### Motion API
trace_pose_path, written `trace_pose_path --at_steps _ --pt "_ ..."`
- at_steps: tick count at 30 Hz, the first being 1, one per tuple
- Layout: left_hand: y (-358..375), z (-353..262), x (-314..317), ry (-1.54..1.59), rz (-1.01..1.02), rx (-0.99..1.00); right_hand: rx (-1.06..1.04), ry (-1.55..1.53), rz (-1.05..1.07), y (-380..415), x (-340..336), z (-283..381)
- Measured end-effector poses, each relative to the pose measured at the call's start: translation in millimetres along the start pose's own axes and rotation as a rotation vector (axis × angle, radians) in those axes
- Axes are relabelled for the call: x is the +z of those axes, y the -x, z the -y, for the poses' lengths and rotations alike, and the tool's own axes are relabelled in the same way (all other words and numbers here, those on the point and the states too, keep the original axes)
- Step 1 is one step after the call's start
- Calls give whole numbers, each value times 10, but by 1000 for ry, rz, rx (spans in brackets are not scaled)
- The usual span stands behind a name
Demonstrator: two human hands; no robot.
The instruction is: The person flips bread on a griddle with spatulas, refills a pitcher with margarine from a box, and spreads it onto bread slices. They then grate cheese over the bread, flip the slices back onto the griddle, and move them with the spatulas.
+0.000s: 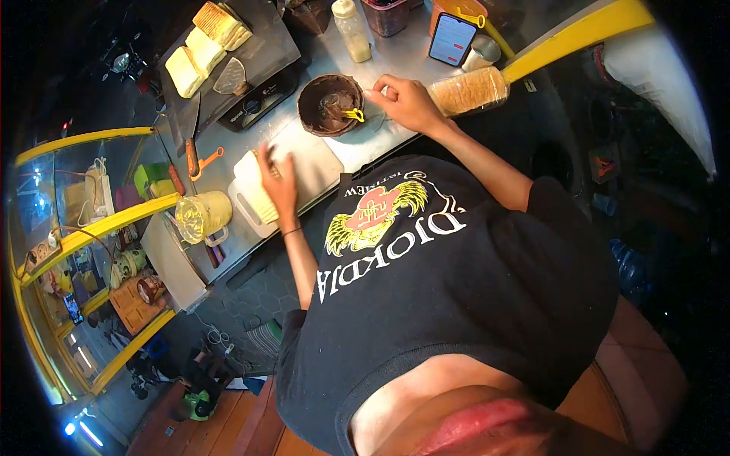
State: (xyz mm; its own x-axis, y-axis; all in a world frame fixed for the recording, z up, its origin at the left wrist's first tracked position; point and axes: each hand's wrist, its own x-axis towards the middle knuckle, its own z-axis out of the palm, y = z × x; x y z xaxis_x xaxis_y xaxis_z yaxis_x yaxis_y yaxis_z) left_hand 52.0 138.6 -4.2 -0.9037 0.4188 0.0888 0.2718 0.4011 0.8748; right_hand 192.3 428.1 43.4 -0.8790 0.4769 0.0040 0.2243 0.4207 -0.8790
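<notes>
My left hand (278, 182), slightly blurred, is over the pale bread slices (253, 187) on a white cutting board (315, 163). Its thumb and fingers are apart, and it touches or nearly touches the bread. My right hand (407, 102) is beside the rim of a dark brown bowl (306, 102), its fingers curled together. Whatever they may hold is hidden. Inside the bowl is a brown, chocolate-like spread, with a yellow-handled utensil (353, 115) sticking out. A packed loaf of bread (471, 91) lies just right of my right hand.
Toasted bread (221, 27) and paler bread blocks (185, 72) sit on a griddle (262, 38), beside a metal scraper (230, 77). A knife (193, 156) and a jug of yellow spread (204, 216) are at left. A bottle (350, 30) and phone (452, 39) stand behind.
</notes>
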Motion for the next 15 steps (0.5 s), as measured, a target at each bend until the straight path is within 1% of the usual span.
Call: trace_pose_path --at_steps 1,2,4,6,7,8,9,10,11,12,13,14,15 --pt "-26 104 177 59 57 -2 -29 74 14 -15 42 62" --pt "-68 210 343 118 115 -1 -32 73 10 -39 101 69" --pt "-126 157 594 110 159 128 -162 180 -45 -70 225 47" --pt "-202 68 762 163 159 224 -169 207 -50 -91 243 75" --pt "-269 47 779 225 251 197 -166 241 -45 -93 228 125" --pt "-290 30 802 233 287 161 -161 271 -36 -79 228 186" --pt "-296 82 848 246 279 183 -153 325 36 -63 194 236" --pt "-334 123 910 264 270 215 -155 326 37 -72 225 216" --pt "-380 154 969 268 271 221 -195 407 83 -95 250 179" --pt "-413 154 1018 330 281 242 -235 489 129 -111 248 198" --pt "-444 152 1055 393 291 264 -217 511 180 -132 250 240" --pt "-468 157 1070 396 293 269 -217 516 175 -165 257 279" --pt "-480 128 1057 323 341 273 -239 519 187 -181 280 309"
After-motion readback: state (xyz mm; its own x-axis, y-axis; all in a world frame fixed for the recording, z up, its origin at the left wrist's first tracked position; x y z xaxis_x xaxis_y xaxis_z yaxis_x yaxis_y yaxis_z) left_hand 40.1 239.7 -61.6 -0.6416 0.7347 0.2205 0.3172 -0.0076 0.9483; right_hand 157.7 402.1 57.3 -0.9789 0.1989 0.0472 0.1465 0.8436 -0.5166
